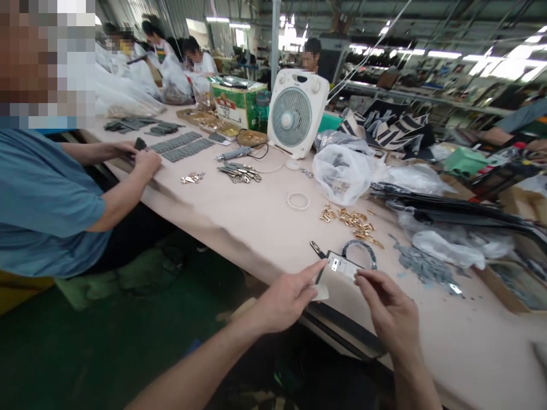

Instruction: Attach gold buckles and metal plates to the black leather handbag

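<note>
My left hand (287, 299) and my right hand (390, 312) both rest on a beige handbag (342, 290) lying at the table's near edge. The left forefinger points at the bag's silver clasp plate (335, 265), while thumb and fingers pinch the bag's left edge. The fingers of my right hand curl and pinch the bag's upper right edge near the clasp. A dark looped strap (361, 246) lies just behind the bag. A pile of gold metal fittings (354, 221) lies beyond it.
A white ring (298, 200), silver hardware (239, 172), grey strips (183, 147), a white box fan (296, 114) and plastic bags (342, 173) lie on the long beige table (239, 222). A person in a blue shirt (47, 205) sits at left; others work farther back.
</note>
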The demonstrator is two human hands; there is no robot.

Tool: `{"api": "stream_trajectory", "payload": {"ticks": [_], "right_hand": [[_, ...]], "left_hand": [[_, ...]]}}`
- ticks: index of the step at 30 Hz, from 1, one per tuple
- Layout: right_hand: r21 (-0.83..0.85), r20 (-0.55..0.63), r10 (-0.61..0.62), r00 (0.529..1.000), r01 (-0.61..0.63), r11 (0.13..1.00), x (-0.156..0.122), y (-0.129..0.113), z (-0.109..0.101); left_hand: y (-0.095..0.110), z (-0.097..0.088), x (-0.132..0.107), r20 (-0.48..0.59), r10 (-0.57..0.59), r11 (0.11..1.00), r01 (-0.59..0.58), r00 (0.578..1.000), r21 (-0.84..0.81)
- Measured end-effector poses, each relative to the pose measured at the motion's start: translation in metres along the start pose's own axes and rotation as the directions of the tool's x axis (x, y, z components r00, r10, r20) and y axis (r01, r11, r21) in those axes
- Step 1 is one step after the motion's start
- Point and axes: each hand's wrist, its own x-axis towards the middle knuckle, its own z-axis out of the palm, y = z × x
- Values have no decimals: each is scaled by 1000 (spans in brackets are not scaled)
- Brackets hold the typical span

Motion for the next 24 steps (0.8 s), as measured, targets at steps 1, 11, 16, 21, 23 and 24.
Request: {"api": "stream_trajectory", "payload": {"ticks": [1,11,16,21,23,24], "right_hand": [[23,128,-32,991,30,999,-3,-11,1],[27,429,-152,891,156,987,-7,-43,20],[9,406,-136,904,145,989,-12,-43,16],[20,397,-132,908,136,991,-18,-45,13],[31,392,-130,911,129,991,-19,-45,12],[40,388,-128,913,122,992,-19,-46,12]], "left_hand": [[1,0,0,8,-5,1000,4,1000,31],[2,8,-5,44,70,986,-76,997,151],[8,5,-2,44,16,986,-23,999,165],[7,4,4,38,41,982,-48,998,182],[7,3,5,34,66,980,-71,997,183],[8,2,5,30,76,982,-80,997,174]]}}
